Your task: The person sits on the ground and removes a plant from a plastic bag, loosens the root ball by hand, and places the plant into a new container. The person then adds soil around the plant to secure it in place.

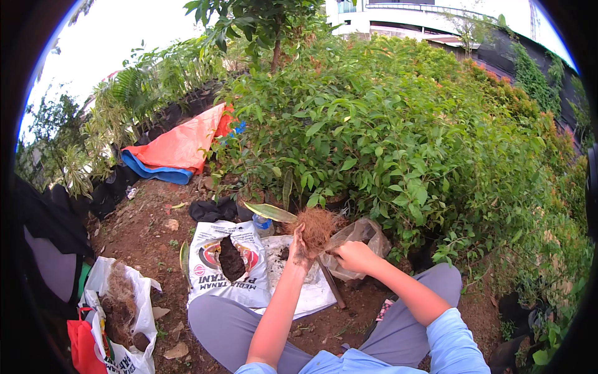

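Note:
My left hand point(300, 249) is closed on the underside of a shaggy ball of brown coconut fibre point(317, 227). A long green leaf with pale yellow edges point(271, 212) sticks out to the left from beside the ball, like a snake plant leaf. My right hand point(354, 256) is closed at the ball's right, against a clear plastic bag point(372, 240); what its fingers grip is hidden. Under my hands, a dark stick-like handle point(332, 285) slants across a white sack point(311, 288) bearing crumbs of soil.
A white printed sack point(205, 249) with dark soil point(232, 258) showing through a torn hole lies left of my hands. Another white bag point(149, 287) at lower left holds brown fibre point(121, 296). Dense leafy plants point(398, 137) stand ahead; an orange-and-blue tarp point(180, 140) lies beyond.

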Motion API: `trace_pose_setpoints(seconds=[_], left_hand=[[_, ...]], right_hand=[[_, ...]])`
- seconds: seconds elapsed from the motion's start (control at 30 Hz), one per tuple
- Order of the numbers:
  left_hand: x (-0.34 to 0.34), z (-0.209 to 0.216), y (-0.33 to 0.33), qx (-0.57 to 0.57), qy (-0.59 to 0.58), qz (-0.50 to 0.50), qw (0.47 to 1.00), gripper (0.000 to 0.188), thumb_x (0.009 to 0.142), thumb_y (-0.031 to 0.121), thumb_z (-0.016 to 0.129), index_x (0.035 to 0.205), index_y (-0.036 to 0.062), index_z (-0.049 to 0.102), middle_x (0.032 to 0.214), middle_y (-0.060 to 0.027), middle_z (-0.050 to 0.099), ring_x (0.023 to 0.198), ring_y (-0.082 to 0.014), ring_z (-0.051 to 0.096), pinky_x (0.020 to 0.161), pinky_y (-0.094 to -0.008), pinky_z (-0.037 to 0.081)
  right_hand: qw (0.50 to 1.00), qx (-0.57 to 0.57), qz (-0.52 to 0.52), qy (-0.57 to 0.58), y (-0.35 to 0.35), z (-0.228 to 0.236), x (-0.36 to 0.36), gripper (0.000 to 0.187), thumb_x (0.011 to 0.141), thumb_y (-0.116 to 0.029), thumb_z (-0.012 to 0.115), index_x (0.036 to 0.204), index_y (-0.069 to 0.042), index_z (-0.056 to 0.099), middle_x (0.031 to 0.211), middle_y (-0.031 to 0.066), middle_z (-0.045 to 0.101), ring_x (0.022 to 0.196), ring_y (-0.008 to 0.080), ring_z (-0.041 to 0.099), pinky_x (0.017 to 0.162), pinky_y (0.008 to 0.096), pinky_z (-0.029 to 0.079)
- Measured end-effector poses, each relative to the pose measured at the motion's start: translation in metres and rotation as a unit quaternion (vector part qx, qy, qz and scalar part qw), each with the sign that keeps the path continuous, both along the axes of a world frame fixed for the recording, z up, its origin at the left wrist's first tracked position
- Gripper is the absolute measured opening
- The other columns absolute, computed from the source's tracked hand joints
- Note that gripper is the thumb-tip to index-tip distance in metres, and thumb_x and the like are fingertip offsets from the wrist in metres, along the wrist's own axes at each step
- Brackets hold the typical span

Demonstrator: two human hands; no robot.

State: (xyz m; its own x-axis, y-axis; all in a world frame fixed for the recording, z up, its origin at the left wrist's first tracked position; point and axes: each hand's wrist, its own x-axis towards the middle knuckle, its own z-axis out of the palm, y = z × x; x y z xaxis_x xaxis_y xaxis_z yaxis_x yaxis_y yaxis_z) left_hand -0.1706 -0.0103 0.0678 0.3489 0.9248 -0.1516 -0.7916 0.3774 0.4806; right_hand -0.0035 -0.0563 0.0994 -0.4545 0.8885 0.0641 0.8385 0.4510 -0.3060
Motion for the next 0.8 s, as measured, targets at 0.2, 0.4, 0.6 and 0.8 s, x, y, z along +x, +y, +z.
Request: trace_pose_setpoints(seconds=[0.2,0.4,0.6,0.8], left_hand=[[0.016,0.008,-0.001,0.013,0.008,-0.035,0.999,0.047,0.086,0.035,0.046,0.125,0.0091,0.042,0.123,-0.0094,0.05,0.108,-0.0252,0.051,0.089,-0.04,0.044],[0.028,0.013,-0.002,-0.013,0.056,-0.044,0.997,0.046,0.087,0.035,0.046,0.125,0.009,0.041,0.122,-0.0092,0.05,0.108,-0.0254,0.051,0.088,-0.0411,0.044],[0.041,0.018,-0.006,0.013,0.111,-0.067,0.991,0.044,0.088,0.035,0.044,0.123,0.0085,0.041,0.119,-0.0095,0.051,0.107,-0.0245,0.052,0.089,-0.04,0.044],[0.048,0.003,0.001,0.006,0.103,-0.067,0.992,0.042,0.089,0.034,0.042,0.122,0.0082,0.041,0.118,-0.0099,0.051,0.106,-0.0241,0.053,0.09,-0.0408,0.044]], right_hand=[[0.995,-0.052,0.046,0.066,-0.019,0.041,0.024,0.024,0.069,-0.011,0.055,0.09,-0.002,0.064,0.073,0.0215,0.06,0.073,0.0357,0.06,0.067,0.0414,0.048],[0.996,-0.071,0.032,0.052,-0.025,0.063,0.041,0.022,0.071,-0.011,0.059,0.089,0.002,0.062,0.069,0.0199,0.06,0.064,0.0318,0.059,0.062,0.037,0.047],[0.975,-0.216,0.006,0.057,-0.026,0.09,0.05,0.027,0.075,-0.01,0.059,0.099,0.003,0.058,0.06,0.0112,0.06,0.047,0.0177,0.057,0.049,0.0301,0.045],[0.955,-0.294,0.02,0.046,-0.025,0.097,0.045,0.022,0.078,-0.012,0.058,0.096,0.001,0.059,0.056,0.0071,0.059,0.042,0.0129,0.051,0.043,0.026,0.041]])
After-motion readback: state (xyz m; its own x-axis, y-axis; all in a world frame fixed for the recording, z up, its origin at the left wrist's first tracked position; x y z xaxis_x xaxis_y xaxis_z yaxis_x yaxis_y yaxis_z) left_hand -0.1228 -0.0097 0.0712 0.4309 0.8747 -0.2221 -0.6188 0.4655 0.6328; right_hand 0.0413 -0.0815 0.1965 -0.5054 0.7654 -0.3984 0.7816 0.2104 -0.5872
